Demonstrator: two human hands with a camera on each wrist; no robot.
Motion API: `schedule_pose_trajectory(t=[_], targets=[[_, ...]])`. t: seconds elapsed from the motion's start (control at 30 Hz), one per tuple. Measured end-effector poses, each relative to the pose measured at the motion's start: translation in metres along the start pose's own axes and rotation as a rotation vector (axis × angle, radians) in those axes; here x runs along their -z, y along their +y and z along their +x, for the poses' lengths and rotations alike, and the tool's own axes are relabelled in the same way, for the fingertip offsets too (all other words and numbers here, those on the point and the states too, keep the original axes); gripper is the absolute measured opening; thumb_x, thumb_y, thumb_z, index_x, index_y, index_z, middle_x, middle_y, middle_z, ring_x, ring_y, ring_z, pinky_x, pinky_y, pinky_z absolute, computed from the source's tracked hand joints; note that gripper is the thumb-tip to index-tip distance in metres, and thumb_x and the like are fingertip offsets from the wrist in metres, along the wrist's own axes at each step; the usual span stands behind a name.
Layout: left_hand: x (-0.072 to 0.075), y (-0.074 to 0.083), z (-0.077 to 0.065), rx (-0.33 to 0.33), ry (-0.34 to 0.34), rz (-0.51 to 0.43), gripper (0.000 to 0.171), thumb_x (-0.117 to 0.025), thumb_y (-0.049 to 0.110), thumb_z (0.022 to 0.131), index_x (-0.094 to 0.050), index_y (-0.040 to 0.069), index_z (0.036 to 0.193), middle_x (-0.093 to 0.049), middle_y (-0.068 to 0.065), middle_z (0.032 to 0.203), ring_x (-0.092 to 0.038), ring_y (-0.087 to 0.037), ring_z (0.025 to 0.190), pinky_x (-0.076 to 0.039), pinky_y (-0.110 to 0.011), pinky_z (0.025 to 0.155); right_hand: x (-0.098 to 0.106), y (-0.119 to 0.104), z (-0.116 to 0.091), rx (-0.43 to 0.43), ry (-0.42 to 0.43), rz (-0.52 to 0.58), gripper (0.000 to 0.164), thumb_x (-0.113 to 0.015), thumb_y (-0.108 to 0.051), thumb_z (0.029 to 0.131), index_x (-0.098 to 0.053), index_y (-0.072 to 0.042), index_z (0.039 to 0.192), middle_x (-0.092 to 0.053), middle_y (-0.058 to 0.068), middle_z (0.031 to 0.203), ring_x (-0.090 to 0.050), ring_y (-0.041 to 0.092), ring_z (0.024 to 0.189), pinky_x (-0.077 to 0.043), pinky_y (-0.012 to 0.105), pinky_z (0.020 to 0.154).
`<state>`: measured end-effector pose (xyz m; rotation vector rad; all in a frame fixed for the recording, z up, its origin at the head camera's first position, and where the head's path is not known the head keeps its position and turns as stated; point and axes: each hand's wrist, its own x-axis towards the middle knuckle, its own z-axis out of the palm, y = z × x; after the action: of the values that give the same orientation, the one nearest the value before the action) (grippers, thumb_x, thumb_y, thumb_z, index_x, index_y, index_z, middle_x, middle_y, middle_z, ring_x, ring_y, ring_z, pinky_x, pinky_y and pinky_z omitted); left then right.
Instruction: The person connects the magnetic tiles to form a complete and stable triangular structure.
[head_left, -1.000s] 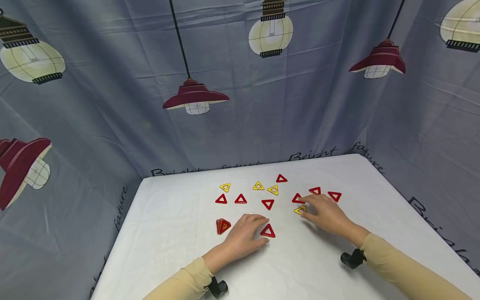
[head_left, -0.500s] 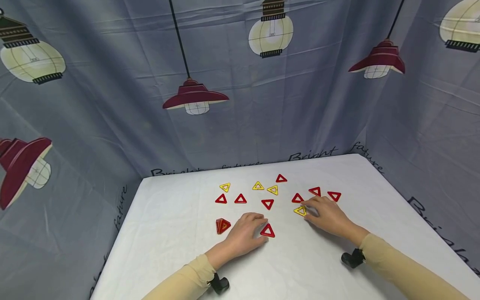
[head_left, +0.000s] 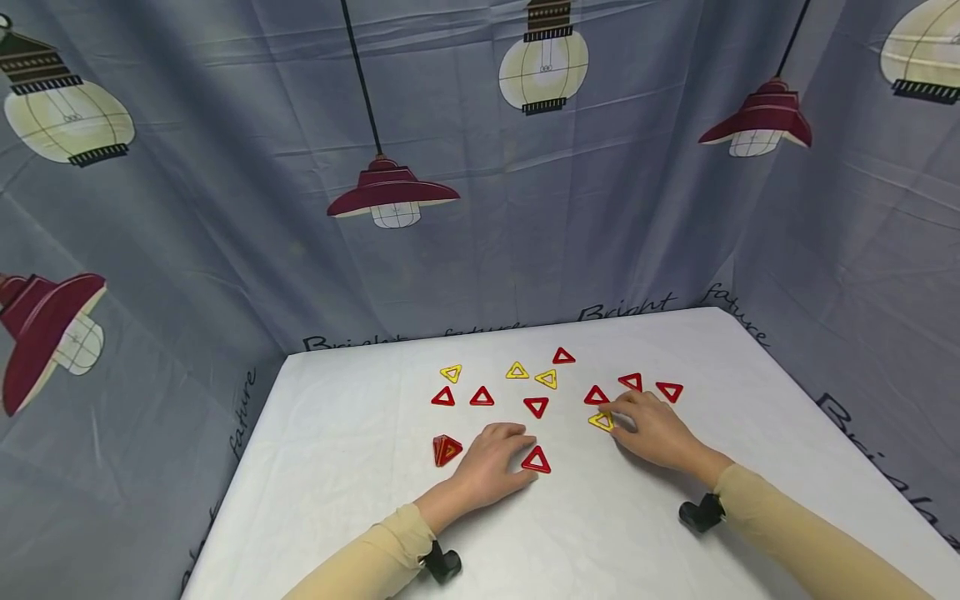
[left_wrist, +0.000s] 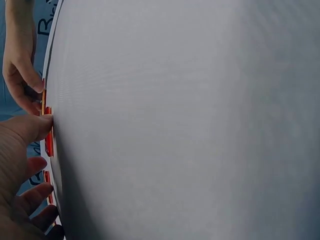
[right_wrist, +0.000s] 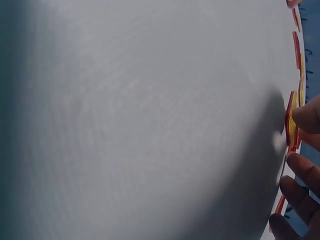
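My left hand (head_left: 492,468) is low over the white table, its relaxed fingers and thumb on either side of a flat red triangle frame (head_left: 536,460). In the left wrist view its thumb (left_wrist: 37,125) overlaps the edge of that red triangle (left_wrist: 49,142). To the right, my right hand (head_left: 654,427) has index finger and thumb at the near corner of a yellow triangle frame (head_left: 592,420), with a gap between the tips. The right wrist view shows the thumb (right_wrist: 307,117) overlapping the yellow triangle's edge. Both triangles lie flat on the table.
A taller red triangular stack (head_left: 441,451) stands left of my left hand. Several loose red triangles (head_left: 482,404) and yellow triangles (head_left: 517,377) lie farther back on the white table (head_left: 337,467). A grey-blue curtain (head_left: 480,275) printed with lamps surrounds the table's back and sides.
My right index finger and thumb have drawn slightly rightward, away from the yellow triangle, uncovering more of it. The left thumb has moved slightly toward the red triangle. The triangles lie as before.
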<state>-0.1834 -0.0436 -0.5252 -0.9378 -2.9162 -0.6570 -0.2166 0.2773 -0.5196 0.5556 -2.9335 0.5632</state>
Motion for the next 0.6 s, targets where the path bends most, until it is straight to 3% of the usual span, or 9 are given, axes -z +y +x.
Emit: schedule_pose_trajectory(t=[0.27, 0.6], targets=[[-0.0019, -0.0002, 0.0031, 0.021, -0.007, 0.023, 0.045, -0.074, 0.043, 0.093, -0.069, 0.023, 0.134, -0.055, -0.001, 0.145, -0.046, -0.024, 0.136, -0.039, -0.043, 0.109, -0.0005, 0.0031, -0.0002, 0.007, -0.013, -0.004, 0.038, -0.072, -0.018, 0.09, -0.073, -0.02, 0.129, -0.062, 0.006, 0.118, -0.055, 0.03, 0.11, -0.044, 0.058, 0.093], [-0.0009, 0.0005, 0.0034, 0.022, 0.004, 0.032, 0.035, -0.072, 0.037, 0.096, -0.073, 0.026, 0.129, -0.056, -0.001, 0.143, -0.047, -0.024, 0.134, -0.041, -0.043, 0.107, -0.0031, 0.0018, -0.0014, -0.01, 0.005, 0.025, 0.034, -0.081, -0.028, 0.087, -0.076, -0.019, 0.12, -0.062, 0.003, 0.114, -0.055, 0.028, 0.109, -0.044, 0.057, 0.095]])
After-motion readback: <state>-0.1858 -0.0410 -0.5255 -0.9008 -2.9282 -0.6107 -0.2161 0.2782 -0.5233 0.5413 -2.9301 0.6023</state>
